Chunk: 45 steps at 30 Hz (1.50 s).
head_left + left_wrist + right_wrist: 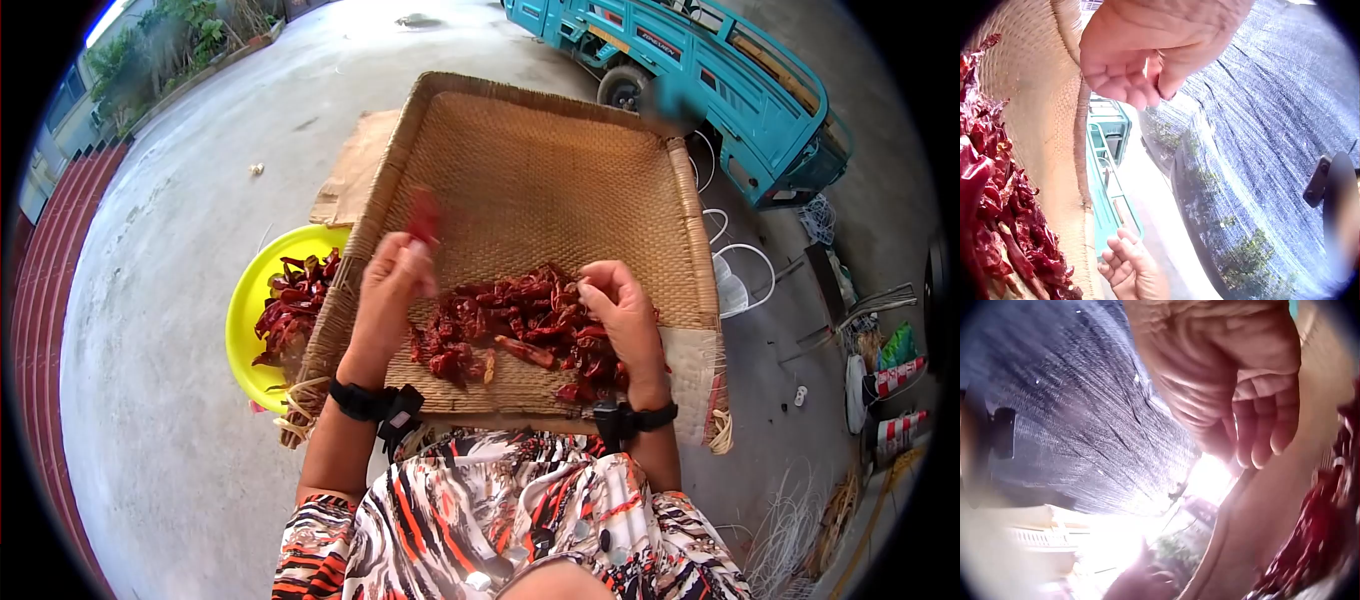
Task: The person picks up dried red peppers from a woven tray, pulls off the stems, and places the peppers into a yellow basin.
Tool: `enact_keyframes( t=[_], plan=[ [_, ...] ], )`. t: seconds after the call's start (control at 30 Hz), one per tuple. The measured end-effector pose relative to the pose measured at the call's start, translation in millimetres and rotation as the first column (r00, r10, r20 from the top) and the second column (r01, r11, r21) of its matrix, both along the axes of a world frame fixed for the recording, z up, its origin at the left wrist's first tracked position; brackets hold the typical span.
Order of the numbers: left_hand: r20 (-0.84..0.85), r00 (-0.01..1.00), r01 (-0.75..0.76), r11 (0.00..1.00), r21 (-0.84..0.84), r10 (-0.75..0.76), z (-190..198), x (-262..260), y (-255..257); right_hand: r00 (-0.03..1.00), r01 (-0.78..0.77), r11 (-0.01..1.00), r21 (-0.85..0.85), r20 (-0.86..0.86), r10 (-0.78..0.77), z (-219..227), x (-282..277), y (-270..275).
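Note:
Dried red chili peppers [530, 320] lie heaped in the near half of a large woven basket tray [540, 150]. My left hand [395, 275] is raised over the tray's left side and pinches a dried red chili pepper [424, 215], blurred in the head view. In the left wrist view that hand's fingers [1129, 87] curl toward the thumb, with the pepper hidden. My right hand [625, 305] hovers over the heap's right end, fingers bent and thumb close to the index finger. I cannot tell whether a small piece sits between those fingertips.
A yellow basin [243, 325] with more dried chilies [300, 300] stands left of the tray. Cardboard [355, 170] lies at the tray's far left. A blue-green cargo tricycle [700, 80] is parked behind, right. A metal rack [850, 300] and coiled wire [800, 520] lie to the right.

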<state>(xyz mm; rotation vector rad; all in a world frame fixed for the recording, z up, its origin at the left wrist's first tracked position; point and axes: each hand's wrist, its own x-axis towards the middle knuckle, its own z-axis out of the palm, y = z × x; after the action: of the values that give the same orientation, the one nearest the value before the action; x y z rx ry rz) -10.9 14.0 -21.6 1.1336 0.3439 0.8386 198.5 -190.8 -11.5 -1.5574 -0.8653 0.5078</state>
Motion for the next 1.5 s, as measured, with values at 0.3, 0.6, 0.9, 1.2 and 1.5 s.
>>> enact_keyframes(
  t=[0.3, 0.6, 0.9, 1.2, 1.5],
  plan=[
    [0.216, 0.723, -0.413, 0.661, -0.626, 0.656, -3.2, -32.8, 42.4, 0.736, 0.105, 0.812, -0.574, 0.594, 0.324, -0.4, 18.2, -42.9],
    [0.184, 0.851, -0.338, 0.782, -0.523, 0.491, -23.2, -25.9, 48.7, 0.72, 0.105, 0.801, -0.589, 0.601, 0.348, -7.0, 15.7, -36.1],
    [-0.241, 0.958, 0.176, 0.982, 0.063, -0.157, 0.5, -2.6, 3.2, 0.915, 0.003, 0.98, -0.197, 0.397, 0.077, 16.4, -0.3, -20.3],
    [-0.434, 0.745, 0.616, 0.771, 0.158, -0.507, 1.8, -0.7, -13.1, 0.946, -0.129, 0.97, 0.205, -0.268, 0.183, 12.1, -27.0, 6.5],
    [-0.48, 0.715, 0.652, 0.732, 0.196, -0.509, 4.8, -3.6, -17.1, 0.882, -0.232, 0.955, 0.183, -0.373, 0.286, -2.3, -46.4, 22.6]
  ],
)
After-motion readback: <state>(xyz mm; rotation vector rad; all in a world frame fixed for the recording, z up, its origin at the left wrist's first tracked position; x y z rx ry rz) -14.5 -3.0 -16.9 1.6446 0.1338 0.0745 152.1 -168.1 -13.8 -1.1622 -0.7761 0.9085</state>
